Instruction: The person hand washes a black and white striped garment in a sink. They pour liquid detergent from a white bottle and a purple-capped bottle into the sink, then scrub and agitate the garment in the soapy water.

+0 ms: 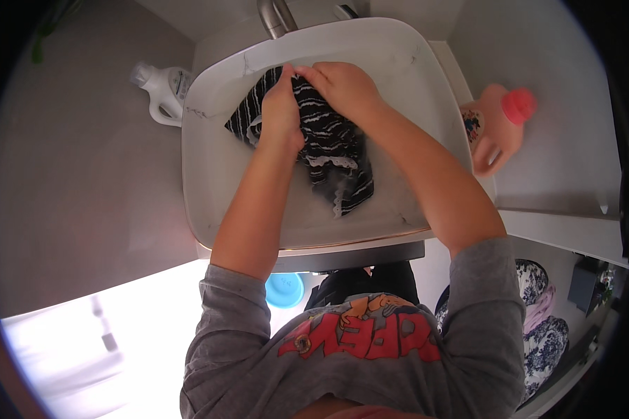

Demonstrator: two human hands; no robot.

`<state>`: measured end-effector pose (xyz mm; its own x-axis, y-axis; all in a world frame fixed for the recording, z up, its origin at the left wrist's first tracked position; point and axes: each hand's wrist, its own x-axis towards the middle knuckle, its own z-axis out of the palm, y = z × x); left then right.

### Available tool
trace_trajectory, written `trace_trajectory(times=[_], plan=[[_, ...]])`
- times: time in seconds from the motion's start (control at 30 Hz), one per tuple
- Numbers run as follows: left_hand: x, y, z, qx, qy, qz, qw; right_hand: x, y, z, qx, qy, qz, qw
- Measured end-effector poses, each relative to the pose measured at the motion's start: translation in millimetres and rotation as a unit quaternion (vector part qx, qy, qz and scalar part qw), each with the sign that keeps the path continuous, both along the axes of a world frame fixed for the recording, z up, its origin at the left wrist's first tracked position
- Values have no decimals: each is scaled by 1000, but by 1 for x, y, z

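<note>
A black cloth garment (pixel 322 123) with wavy white stripes and white lace trim lies in the white washbasin (pixel 209 173). Cloudy water covers its lower end. My left hand (pixel 281 112) grips the cloth near its upper edge, thumb pointing up. Beside it, my right hand (pixel 343 86) pinches the same edge, and the fingertips of both hands nearly meet. Part of the cloth is hidden beneath my hands.
A metal faucet (pixel 277 18) rises behind the basin. Left of the rim stands a white detergent bottle (pixel 167 94); on the right is a pink bottle (pixel 495 131) with a red cap. Below the counter are a blue plastic basin (pixel 284 290) and floral-patterned fabric items (pixel 545 343).
</note>
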<state>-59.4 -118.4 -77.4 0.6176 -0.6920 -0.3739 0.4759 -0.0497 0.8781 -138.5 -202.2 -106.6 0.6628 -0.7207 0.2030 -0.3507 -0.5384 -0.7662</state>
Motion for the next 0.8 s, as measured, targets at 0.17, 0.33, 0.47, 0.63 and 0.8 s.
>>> trace_trajectory(times=[0.17, 0.33, 0.47, 0.63, 0.8], plan=[[23, 0, -11, -59, 47, 24, 997, -21, -28, -13, 175, -12, 140, 975], [41, 0, -14, -50, 40, 73, 995, -41, -42, -13, 107, 152, 186, 965], [54, 0, -26, -48, -297, 24, 953, -39, -46, -8, 326, -56, 180, 926], [35, -1, -35, 8, -760, -16, 650, -34, -34, 5, 437, -231, 214, 843], [19, 6, -21, 29, -532, -242, 811, -35, -36, 13, 387, -210, 75, 895]])
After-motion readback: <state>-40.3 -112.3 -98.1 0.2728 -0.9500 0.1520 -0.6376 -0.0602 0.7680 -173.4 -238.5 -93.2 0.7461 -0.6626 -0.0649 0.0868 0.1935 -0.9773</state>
